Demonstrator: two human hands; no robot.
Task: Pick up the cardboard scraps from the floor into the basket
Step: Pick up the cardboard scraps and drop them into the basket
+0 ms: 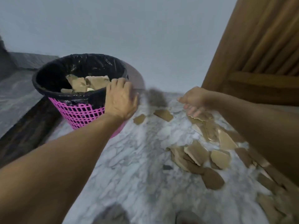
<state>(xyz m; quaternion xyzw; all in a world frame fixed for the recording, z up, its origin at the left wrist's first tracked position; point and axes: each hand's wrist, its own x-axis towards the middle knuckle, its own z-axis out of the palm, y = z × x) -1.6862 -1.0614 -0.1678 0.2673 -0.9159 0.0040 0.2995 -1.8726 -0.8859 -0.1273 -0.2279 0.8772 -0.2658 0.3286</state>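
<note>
A pink mesh basket (80, 113) lined with a black bag stands on the floor at the left, with several cardboard scraps (90, 83) inside. My left hand (120, 99) rests on its right rim, fingers curled over the edge. Many brown cardboard scraps (195, 152) lie scattered over the marble floor at the right. My right hand (193, 102) hovers just above the far scraps, palm down, fingers hanging loosely apart; it is blurred and I see nothing held in it. Two small scraps (163, 114) lie between the hands.
A wooden door (258, 54) stands at the right, close to the scrap pile. A dark floor strip (29, 126) runs along the left of the basket. A pale wall is behind. White marble floor (129, 159) lies between my arms.
</note>
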